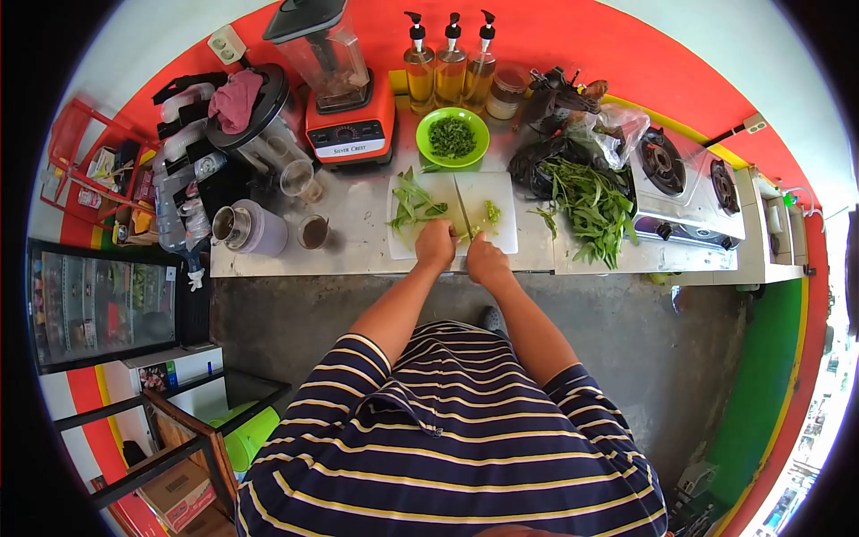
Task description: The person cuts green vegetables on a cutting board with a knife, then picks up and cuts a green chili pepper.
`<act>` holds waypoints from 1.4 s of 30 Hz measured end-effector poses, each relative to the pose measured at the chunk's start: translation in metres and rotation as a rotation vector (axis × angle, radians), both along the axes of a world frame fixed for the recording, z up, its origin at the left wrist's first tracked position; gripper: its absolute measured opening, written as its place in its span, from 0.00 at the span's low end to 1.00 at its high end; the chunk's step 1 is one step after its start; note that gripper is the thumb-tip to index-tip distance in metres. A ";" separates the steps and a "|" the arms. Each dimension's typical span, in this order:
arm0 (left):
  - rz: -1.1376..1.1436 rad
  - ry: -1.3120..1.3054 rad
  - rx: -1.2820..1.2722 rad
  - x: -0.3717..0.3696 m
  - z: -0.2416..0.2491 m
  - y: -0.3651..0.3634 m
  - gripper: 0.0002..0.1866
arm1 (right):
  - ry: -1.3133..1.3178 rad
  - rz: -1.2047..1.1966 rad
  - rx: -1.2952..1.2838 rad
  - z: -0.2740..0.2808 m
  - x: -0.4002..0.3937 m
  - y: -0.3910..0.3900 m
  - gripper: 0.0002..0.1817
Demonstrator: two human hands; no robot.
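Note:
A white cutting board (502, 242) lies at the front edge of the metal counter. My right hand (489, 259) is wrapped round a knife (463, 202), whose blade points away from me across the board. Close to the blade, my left hand (437, 243) is closed on leafy green stems, partly hidden by the fingers. Their leaves (413, 199) spread over the board's left side. Small cut green pieces (492, 212) sit right of the knife. Behind the board stands a lime-green bowl (481, 150) holding chopped greens (452, 137).
Uncut leafy greens (595, 210) and a black plastic bag (534, 167) lie to the right, beside a gas stove (687, 224). A red blender (349, 125), a cup of dark liquid (314, 233) and a lilac container (267, 229) stand left. Pump bottles (450, 76) line the wall.

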State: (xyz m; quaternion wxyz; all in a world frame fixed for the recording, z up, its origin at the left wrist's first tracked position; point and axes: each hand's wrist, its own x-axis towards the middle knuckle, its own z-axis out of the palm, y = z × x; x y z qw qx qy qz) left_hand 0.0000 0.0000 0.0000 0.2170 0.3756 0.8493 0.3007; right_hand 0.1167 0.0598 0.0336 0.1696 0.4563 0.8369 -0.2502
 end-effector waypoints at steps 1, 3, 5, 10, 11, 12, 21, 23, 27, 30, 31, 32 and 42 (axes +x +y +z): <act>0.016 0.004 0.011 -0.002 0.001 0.001 0.08 | 0.003 -0.008 0.007 0.001 0.001 -0.005 0.20; 0.034 -0.020 0.001 0.011 -0.002 -0.008 0.08 | -0.024 -0.013 -0.007 -0.002 0.013 -0.021 0.19; 0.029 0.022 0.054 0.009 -0.006 -0.005 0.06 | -0.001 -0.058 0.022 -0.012 0.010 -0.022 0.18; -0.094 0.127 0.204 0.013 -0.009 -0.009 0.02 | 0.038 -0.009 0.027 -0.006 0.004 -0.003 0.18; -0.115 0.155 0.224 0.014 -0.008 -0.009 0.02 | 0.028 0.010 0.028 -0.002 0.004 -0.001 0.19; -0.126 0.164 0.232 0.013 -0.007 -0.007 0.02 | 0.038 0.000 0.035 0.002 0.004 -0.004 0.19; -0.179 0.243 0.327 0.006 -0.022 -0.024 0.09 | 0.100 0.014 0.101 -0.014 0.000 -0.007 0.19; -0.243 0.193 0.341 0.003 -0.016 -0.026 0.10 | 0.044 0.004 -0.012 0.002 0.001 -0.006 0.18; -0.159 0.122 0.311 0.007 -0.018 -0.022 0.10 | 0.066 -0.056 0.004 -0.008 0.008 -0.023 0.17; -0.113 0.134 0.312 0.008 -0.018 -0.023 0.09 | 0.062 -0.044 0.008 -0.011 0.006 -0.020 0.17; -0.124 0.143 0.310 0.007 -0.018 -0.024 0.08 | 0.076 -0.023 0.012 -0.011 0.002 -0.013 0.18; -0.138 0.156 0.312 0.006 -0.017 -0.023 0.08 | 0.093 -0.004 0.020 -0.011 -0.001 -0.007 0.19; -0.058 -0.260 0.201 -0.015 -0.022 -0.018 0.06 | 0.039 -0.043 0.023 -0.012 -0.002 -0.030 0.18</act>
